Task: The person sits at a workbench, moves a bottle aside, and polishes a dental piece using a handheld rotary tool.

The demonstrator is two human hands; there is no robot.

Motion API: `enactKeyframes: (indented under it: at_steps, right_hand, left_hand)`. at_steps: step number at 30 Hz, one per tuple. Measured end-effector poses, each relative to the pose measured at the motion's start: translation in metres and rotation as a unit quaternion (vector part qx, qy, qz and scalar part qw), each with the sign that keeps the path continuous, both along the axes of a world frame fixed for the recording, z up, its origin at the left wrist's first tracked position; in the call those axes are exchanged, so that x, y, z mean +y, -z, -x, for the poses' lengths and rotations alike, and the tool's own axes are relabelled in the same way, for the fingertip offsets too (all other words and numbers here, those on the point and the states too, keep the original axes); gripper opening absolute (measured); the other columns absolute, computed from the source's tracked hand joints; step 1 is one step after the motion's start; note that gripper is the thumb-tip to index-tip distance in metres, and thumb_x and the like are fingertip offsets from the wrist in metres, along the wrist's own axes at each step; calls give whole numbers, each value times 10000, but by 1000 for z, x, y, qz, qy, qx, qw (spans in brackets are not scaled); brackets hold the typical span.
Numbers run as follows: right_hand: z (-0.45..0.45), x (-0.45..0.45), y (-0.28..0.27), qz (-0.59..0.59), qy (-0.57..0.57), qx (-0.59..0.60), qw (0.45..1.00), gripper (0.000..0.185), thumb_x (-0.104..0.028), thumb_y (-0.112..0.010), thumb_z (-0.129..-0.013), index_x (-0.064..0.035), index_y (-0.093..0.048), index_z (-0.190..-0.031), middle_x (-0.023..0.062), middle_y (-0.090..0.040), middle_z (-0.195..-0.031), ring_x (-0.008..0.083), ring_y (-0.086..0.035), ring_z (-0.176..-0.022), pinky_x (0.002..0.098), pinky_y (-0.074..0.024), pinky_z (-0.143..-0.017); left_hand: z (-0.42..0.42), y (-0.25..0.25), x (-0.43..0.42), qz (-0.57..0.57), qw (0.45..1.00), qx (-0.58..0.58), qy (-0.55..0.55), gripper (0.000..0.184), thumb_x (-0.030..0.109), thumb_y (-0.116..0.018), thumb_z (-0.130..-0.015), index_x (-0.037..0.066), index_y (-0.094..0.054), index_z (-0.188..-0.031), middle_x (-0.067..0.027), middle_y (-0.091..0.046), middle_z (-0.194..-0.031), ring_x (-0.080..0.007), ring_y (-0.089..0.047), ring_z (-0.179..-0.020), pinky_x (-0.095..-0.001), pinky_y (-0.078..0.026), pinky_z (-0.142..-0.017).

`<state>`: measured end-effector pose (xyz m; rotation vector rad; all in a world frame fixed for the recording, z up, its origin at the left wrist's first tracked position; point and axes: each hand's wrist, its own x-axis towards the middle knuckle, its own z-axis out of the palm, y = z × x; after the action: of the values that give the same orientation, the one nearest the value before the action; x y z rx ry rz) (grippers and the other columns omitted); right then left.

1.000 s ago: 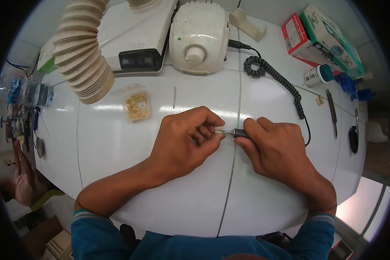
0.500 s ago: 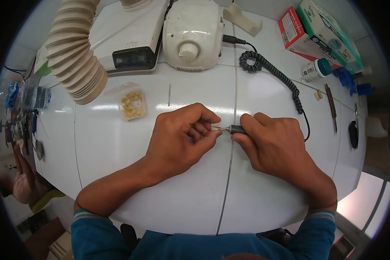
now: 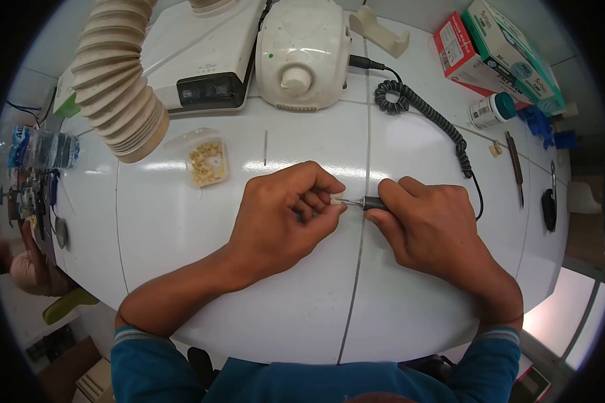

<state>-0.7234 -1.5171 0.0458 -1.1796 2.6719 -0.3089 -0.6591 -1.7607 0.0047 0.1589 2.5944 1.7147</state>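
1. Head view, far left: a co-worker's arm shows past the edge of the desk, above a green chair.
2. Plastic-wrapped bottles lie near the left edge; a ribbed hose hangs to their right, beside a white unit with a dark panel.
3. An open clear container holds small yellowish pieces; a thin metal rod lies just right of it.
4. The left hand is narrow – thumb and index finger pinch a small pale piece at the fingertips, over the desk.
5. Behind stands a white control box with a round knob.
6. The right hand is closed around a dark handpiece – its slim metal tip reaches the pale piece, though contact is too small to tell.
7. A coiled cord, a green-lidded bottle, two boxes and a slender brown tool sit farther right.
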Motion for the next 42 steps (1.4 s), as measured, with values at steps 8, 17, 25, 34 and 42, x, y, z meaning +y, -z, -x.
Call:
enactKeyframes:
  at_steps: [8, 17, 25, 34, 42]
  right_hand:
    - [-1, 1, 2, 10, 1, 5, 1000, 352, -403, -719, -1063, -79, -660, -936, 87, -659, -716, 322, -671, -546, 452, -489, -512]
    - [-2, 1, 3, 12, -2, 14, 1000, 349, -398, -723, -1062, -80, -656, -937, 87, -656, -707, 315, -667, -537, 443, -484, -505]
    - [-3, 0, 5, 12, -3, 23, 1000, 352, -400, -727, -1061, -78, -656, -937, 93, -656, -713, 308, -668, -536, 439, -482, -500]
    - [-3, -1, 7, 12, -2, 37, 999, 360, -406, -731, -1059, -77, -651, -937, 85, -641, -704, 300, -668, -532, 436, -487, -496]
    - [-3, -1, 7, 8, -7, 43, 999, 367, -410, -729, -1061, -77, -644, -932, 81, -643, -697, 291, -661, -515, 426, -489, -489]
  left_hand:
    - [0, 2, 2, -12, 1000, -3, -8, 192, 43, -872, -922, -5, -775, -1080, -50, -758, -888, -64, -708, -784, -220, -578, -676]
    - [0, 2, 3, -15, 1000, 2, -12, 194, 40, -868, -923, -7, -774, -1087, -46, -754, -890, -64, -696, -772, -220, -569, -667]
    - [0, 2, 3, -8, 1000, 0, -14, 205, 39, -874, -917, -11, -773, -1089, -41, -746, -883, -56, -689, -769, -214, -559, -663]
    - [1, -1, 2, -5, 1000, -24, -11, 203, 42, -870, -930, -27, -770, -1094, -46, -738, -883, -46, -678, -755, -197, -554, -654]
    - [2, -3, 3, -3, 1000, -24, -10, 209, 38, -871, -927, -39, -770, -1093, -51, -737, -887, -49, -682, -754, -198, -569, -665]
